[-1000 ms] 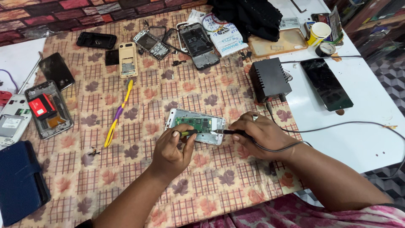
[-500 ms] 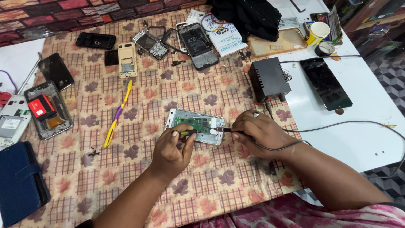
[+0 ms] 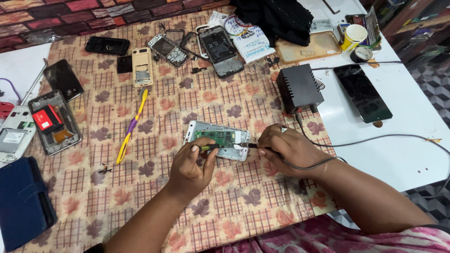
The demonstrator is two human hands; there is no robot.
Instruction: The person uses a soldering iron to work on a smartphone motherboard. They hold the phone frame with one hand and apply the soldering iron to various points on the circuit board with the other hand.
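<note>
The left hand [image 3: 192, 166] pinches a green-handled tool, the right hand [image 3: 288, 149] grips a corded soldering iron, on the opened white phone [image 3: 218, 139] mid-tabletop; tips want steady, light contact.

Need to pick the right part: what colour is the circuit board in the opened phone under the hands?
Green, on the circuit board; head view shows it best.

Bare cloth lies open in front of the left hand [image 3: 190, 164] and the right hand [image 3: 286, 150], down to the near edge of the desk [image 3: 403, 154]. Beyond them the black box [image 3: 299, 88] and its cable [image 3: 375, 139] block the right side. To the left, the yellow tool [image 3: 132, 126] and an opened phone [image 3: 54, 122] narrow the way. The far edge is crowded with phone parts [image 3: 187, 47].
</note>
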